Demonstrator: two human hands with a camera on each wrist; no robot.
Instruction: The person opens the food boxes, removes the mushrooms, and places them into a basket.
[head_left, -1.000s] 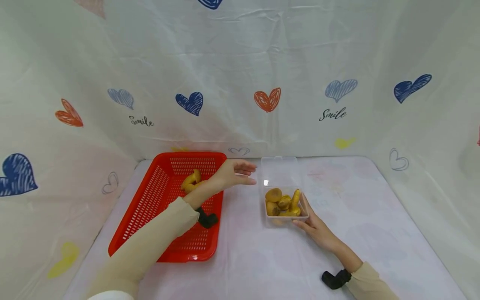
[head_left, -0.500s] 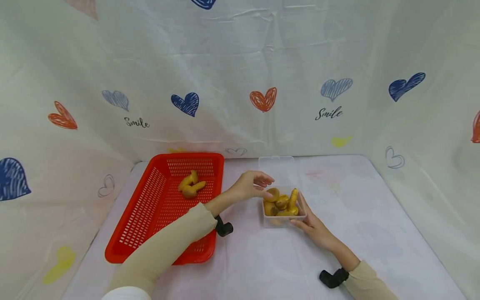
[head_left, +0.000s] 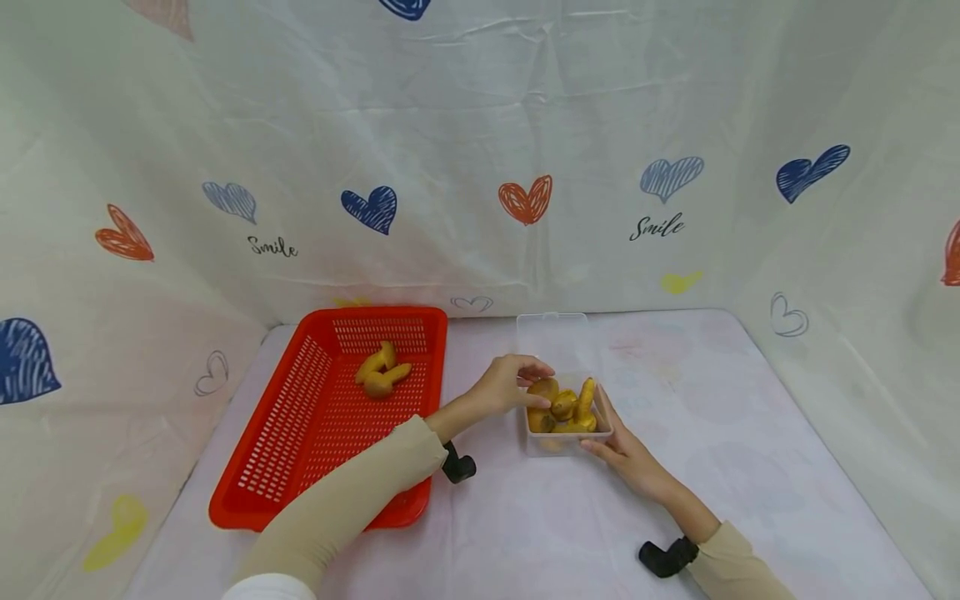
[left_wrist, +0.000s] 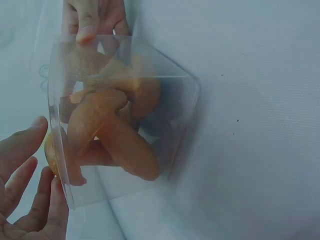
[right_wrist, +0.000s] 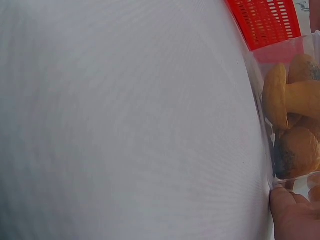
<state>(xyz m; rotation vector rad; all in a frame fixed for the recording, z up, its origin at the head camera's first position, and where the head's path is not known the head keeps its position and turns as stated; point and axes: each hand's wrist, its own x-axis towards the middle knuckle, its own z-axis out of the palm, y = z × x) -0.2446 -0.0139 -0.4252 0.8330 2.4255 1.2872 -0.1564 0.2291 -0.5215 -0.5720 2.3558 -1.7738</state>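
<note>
A clear plastic box [head_left: 536, 445], its lid [head_left: 552, 340] flipped open at the back, holds several yellow-brown mushrooms [head_left: 585, 402]. My right hand [head_left: 637, 465] grips the box's right front corner, thumb along the front wall and fingers at the side. At the left rim, my left hand [head_left: 504, 388] has its fingers spread around a round mushroom cap [head_left: 542, 388]. In the left wrist view, the left fingers [left_wrist: 44, 187] are right at a mushroom edge by the rim, while the thumb stands a little apart. More mushrooms [left_wrist: 122, 135] show through the clear wall there.
A red perforated basket [head_left: 322, 400] stands on the left of the table, partly behind the left sleeve. Two mushrooms [head_left: 382, 371] lie in its back part. A white curtain [head_left: 457, 125] with printed hearts rises behind the white-covered table [head_left: 540, 533].
My left hand has moved from above the basket's right edge rightward and down to the mushroom cap at the box's left rim. The right hand keeps its grip on the box.
</note>
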